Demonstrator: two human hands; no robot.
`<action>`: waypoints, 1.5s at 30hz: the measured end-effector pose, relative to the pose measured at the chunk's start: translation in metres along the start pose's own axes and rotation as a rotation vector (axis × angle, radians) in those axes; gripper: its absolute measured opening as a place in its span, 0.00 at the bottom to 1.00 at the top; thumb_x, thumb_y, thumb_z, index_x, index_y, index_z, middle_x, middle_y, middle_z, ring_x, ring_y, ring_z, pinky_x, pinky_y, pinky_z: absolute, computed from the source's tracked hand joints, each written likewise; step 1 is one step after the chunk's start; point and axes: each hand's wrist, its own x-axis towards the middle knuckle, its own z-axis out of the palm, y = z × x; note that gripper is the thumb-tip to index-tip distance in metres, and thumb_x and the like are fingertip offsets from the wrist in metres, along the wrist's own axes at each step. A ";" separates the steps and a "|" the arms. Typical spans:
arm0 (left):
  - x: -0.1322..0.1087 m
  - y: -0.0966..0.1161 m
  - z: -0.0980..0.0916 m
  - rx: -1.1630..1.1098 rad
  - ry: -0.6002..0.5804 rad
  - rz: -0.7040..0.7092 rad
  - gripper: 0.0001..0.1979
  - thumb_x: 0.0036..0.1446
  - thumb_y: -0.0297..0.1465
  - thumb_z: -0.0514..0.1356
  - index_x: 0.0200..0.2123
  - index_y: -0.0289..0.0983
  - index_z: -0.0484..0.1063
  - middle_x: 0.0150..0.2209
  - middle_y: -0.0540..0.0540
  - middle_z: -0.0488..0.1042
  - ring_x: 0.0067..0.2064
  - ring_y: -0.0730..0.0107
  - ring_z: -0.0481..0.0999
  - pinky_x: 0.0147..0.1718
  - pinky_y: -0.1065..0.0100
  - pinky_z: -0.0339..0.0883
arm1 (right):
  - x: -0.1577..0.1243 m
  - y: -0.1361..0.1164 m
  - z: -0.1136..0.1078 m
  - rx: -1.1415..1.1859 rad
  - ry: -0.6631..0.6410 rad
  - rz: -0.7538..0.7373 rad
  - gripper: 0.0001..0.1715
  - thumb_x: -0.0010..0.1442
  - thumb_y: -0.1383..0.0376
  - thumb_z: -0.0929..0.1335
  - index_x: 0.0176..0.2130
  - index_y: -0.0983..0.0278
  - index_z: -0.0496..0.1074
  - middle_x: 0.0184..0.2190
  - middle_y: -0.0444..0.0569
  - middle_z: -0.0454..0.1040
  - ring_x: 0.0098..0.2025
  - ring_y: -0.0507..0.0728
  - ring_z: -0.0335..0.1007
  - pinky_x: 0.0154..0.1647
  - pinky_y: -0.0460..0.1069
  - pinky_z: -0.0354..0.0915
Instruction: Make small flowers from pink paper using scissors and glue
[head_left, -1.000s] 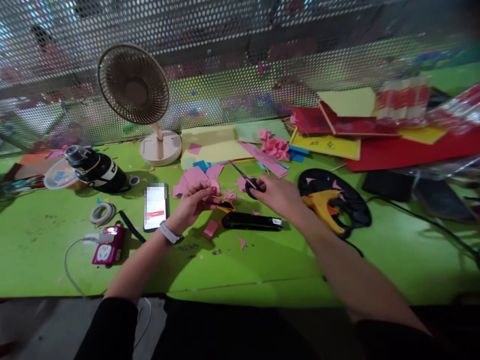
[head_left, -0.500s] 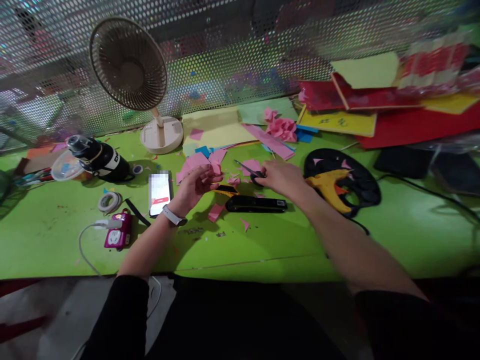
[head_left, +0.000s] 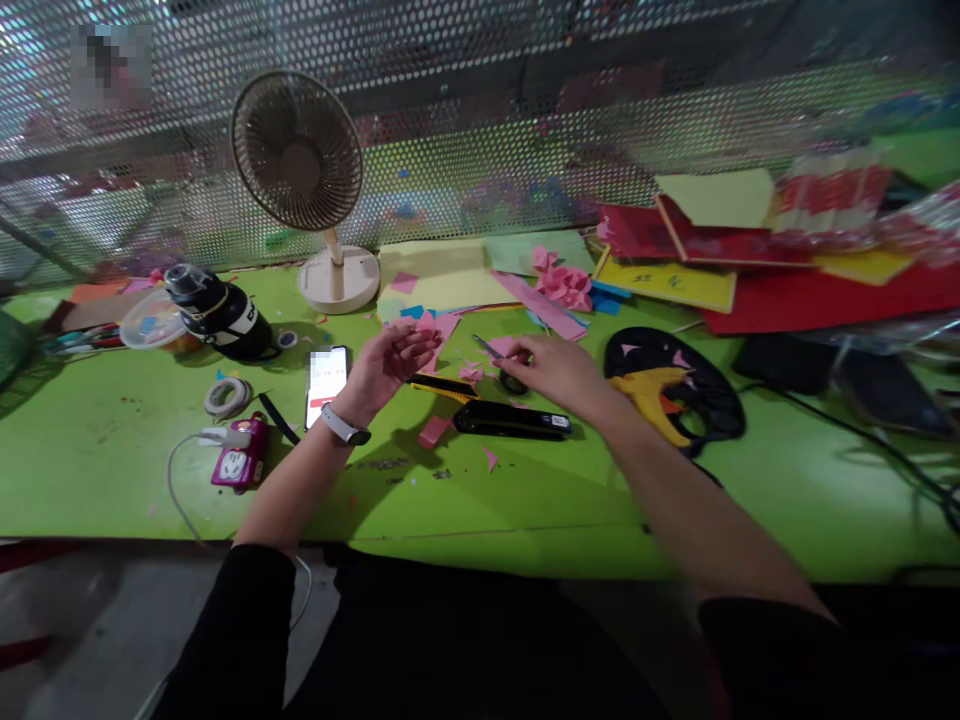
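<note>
My left hand (head_left: 390,368), palm up, has its fingers curled around a small pink paper piece (head_left: 426,322) at the fingertips. Across from it, my right hand (head_left: 551,368) grips scissors (head_left: 489,347), whose blades point up and left toward my left hand. Pink paper scraps (head_left: 471,373) lie on the table between the hands. Just below are a yellow cutter (head_left: 444,386) and a black stapler (head_left: 512,420). A folded pink paper piece (head_left: 433,431) rests left of the stapler. Pink paper flowers (head_left: 562,283) sit behind my right hand.
A fan (head_left: 339,280), a black bottle (head_left: 225,315), a phone (head_left: 328,380), tape (head_left: 227,397) and a purple power socket (head_left: 240,455) stand or lie on the left. At right are a yellow glue gun (head_left: 652,385) on a black tray and stacked coloured paper (head_left: 825,295).
The small pink piece at my left fingertips has moved slightly up and left. The scissors' blades look closer together. The whole view has shifted a little.
</note>
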 end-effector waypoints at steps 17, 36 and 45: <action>0.005 -0.055 -0.003 0.204 -0.029 0.044 0.13 0.52 0.26 0.69 0.42 0.34 0.74 0.33 0.49 0.80 0.33 0.76 0.79 0.39 0.70 0.72 | 0.004 -0.043 0.020 0.652 -0.006 -0.163 0.20 0.54 0.51 0.73 0.40 0.62 0.75 0.38 0.51 0.78 0.31 0.54 0.70 0.33 0.51 0.68; 0.037 -0.036 -0.040 1.527 0.059 0.457 0.08 0.55 0.30 0.65 0.38 0.35 0.78 0.43 0.38 0.75 0.44 0.55 0.73 0.44 0.56 0.67 | 0.015 -0.005 0.016 0.015 -0.231 -0.121 0.09 0.63 0.63 0.69 0.33 0.61 0.80 0.35 0.52 0.77 0.34 0.57 0.71 0.30 0.50 0.60; 0.026 -0.025 -0.024 1.233 0.017 0.640 0.04 0.59 0.29 0.62 0.34 0.40 0.78 0.39 0.41 0.77 0.45 0.56 0.73 0.52 0.53 0.64 | 0.015 -0.016 0.018 0.252 -0.059 -0.106 0.12 0.63 0.57 0.68 0.39 0.62 0.78 0.40 0.54 0.79 0.37 0.59 0.74 0.37 0.54 0.68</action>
